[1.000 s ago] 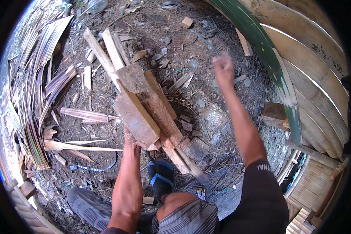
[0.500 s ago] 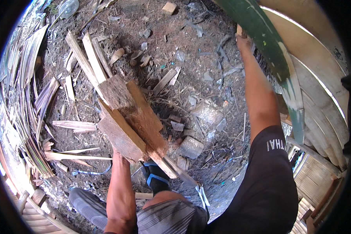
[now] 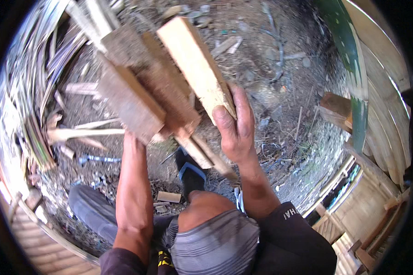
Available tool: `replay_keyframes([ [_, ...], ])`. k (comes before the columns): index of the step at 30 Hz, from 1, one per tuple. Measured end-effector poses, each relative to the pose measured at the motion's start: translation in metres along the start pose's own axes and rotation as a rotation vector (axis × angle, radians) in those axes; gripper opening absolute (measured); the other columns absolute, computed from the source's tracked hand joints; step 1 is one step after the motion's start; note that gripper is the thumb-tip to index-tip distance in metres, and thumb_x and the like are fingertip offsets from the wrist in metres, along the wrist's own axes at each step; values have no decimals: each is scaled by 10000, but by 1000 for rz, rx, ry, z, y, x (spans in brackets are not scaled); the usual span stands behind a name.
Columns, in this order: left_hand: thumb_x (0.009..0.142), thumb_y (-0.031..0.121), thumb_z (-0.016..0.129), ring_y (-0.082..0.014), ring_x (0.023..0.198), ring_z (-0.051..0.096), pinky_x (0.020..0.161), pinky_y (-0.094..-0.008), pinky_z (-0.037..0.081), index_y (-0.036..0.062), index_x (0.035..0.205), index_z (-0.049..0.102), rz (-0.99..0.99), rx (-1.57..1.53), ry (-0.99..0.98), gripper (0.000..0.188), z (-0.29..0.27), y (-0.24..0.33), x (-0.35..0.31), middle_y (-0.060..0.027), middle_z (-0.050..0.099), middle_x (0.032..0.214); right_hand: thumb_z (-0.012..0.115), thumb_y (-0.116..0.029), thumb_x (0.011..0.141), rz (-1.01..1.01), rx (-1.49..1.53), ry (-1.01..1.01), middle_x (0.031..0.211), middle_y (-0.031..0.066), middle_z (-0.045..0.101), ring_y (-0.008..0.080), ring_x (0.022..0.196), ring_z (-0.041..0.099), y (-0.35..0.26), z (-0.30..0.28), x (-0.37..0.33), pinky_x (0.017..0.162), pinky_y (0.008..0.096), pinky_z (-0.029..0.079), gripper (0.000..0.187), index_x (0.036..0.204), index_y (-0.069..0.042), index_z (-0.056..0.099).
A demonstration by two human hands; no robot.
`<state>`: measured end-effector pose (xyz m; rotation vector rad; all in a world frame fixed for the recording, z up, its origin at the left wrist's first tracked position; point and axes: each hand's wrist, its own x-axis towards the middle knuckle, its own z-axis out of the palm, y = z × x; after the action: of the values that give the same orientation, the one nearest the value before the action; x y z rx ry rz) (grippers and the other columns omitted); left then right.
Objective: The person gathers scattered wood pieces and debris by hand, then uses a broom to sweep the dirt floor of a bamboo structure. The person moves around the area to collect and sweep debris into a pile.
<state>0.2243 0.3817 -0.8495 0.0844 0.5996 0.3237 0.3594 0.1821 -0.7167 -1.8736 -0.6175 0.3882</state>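
Note:
In my right hand (image 3: 237, 128) is a pale, squared wood block (image 3: 195, 64), thumb on its near top face and fingers along its right side. It points away from me, up and to the left. Left of it, my left hand (image 3: 134, 141) holds up a stack of wood pieces from beneath; its fingers are hidden under them. On top of that stack lie a short, rough brown block (image 3: 131, 101) and other sawn offcuts (image 3: 165, 78). Long pale wood strips (image 3: 94, 20) stick out of its far end, and thin sticks (image 3: 202, 156) jut toward my knee.
Dry palm fronds (image 3: 30, 101) lie along the left. Littered dirt ground (image 3: 270, 91) stretches ahead. At the right are a brown wood block (image 3: 337, 110), a green stalk (image 3: 353, 64) and curved pale sheaths (image 3: 381, 91). My bent knee (image 3: 209, 206) and dark sandal strap (image 3: 190, 169) are close below.
My right hand has come back from the far right with the pale wood block in it, now beside the stack. The stack in my left hand has shifted slightly up and left.

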Motion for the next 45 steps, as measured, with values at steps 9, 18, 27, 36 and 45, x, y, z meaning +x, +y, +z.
replay_keyframes([
  [9, 695, 480, 863, -347, 1271, 545, 1089, -525, 444, 24, 1467, 383, 148, -99, -334, 1017, 38, 72, -107, -200, 528, 1397, 803, -387, 787, -201, -66, -619, 1322, 253, 533, 353, 1247, 535, -161, 102, 25, 1057, 419, 416, 900, 1432, 58, 361],
  [18, 878, 457, 698, -289, 1200, 595, 1046, -456, 480, 41, 1455, 403, 300, 159, -247, 770, 83, 231, -256, -165, 567, 1349, 800, -437, 810, 282, 525, -981, 1422, 170, 468, 275, 1300, 481, -304, 230, 36, 1066, 387, 426, 1022, 1540, -46, 200],
  [27, 904, 283, 711, -283, 1261, 533, 1022, -456, 502, 107, 1511, 229, 402, 123, -33, 795, 183, 283, -474, -137, 483, 1399, 776, -588, 755, 488, 619, -941, 1383, 175, 461, 286, 1253, 505, -467, 230, -64, 980, 434, 506, 1109, 1516, -68, 159],
  [36, 931, 296, 679, -288, 1193, 585, 984, -473, 529, 105, 1474, 301, 307, 15, -53, 689, 318, 305, -640, -137, 539, 1340, 812, -552, 746, 396, 592, -1024, 1438, 159, 444, 265, 1276, 497, -662, 155, -125, 1030, 386, 445, 1121, 1548, -71, 195],
  [45, 938, 419, 646, -333, 1205, 575, 1019, -495, 487, 65, 1453, 375, -66, 95, -40, 681, 397, 177, -705, -159, 546, 1350, 748, -529, 825, 691, 574, -747, 1413, 113, 469, 250, 1242, 525, -669, -22, -224, 887, 403, 551, 952, 1543, -141, 257],
])
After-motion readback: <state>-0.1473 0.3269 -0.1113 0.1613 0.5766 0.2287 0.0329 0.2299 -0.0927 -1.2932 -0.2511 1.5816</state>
